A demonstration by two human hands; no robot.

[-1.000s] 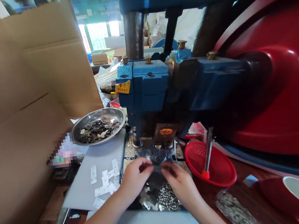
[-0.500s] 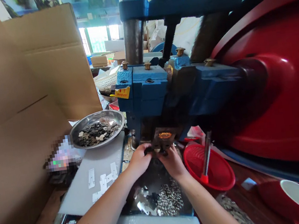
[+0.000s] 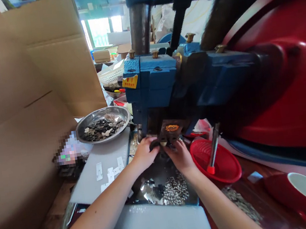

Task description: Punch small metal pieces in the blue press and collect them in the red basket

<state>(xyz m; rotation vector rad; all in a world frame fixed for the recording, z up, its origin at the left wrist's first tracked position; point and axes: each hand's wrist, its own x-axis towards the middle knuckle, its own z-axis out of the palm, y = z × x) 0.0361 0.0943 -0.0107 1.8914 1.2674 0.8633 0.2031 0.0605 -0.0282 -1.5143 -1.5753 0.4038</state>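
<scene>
Both of my hands are under the head of a blue press machine (image 3: 154, 80). My left hand (image 3: 146, 153) is closed, its thumb and fingers pinched at the left of the press tool (image 3: 171, 129). Just right of it my right hand (image 3: 180, 155) has its fingers curled at the tool's other side. What either hand holds is too dark and hidden to make out. Nearer me on the dark work plate (image 3: 155, 171) lie a heap of small shiny metal pieces (image 3: 176, 190) and several flat metal plates (image 3: 149, 190).
On the left, a steel bowl (image 3: 103, 125) of dark metal pieces stands beside white strips (image 3: 110, 175) on a grey board. A cardboard box (image 3: 61, 66) rises behind. To the right are a red basket (image 3: 228, 164) with a metal-rod lever, a red flywheel (image 3: 284, 73) and a red mug (image 3: 284, 194).
My two hands have moved forward from the front of the work plate to beneath the press head, uncovering the small metal pieces. The camera view has shifted slightly.
</scene>
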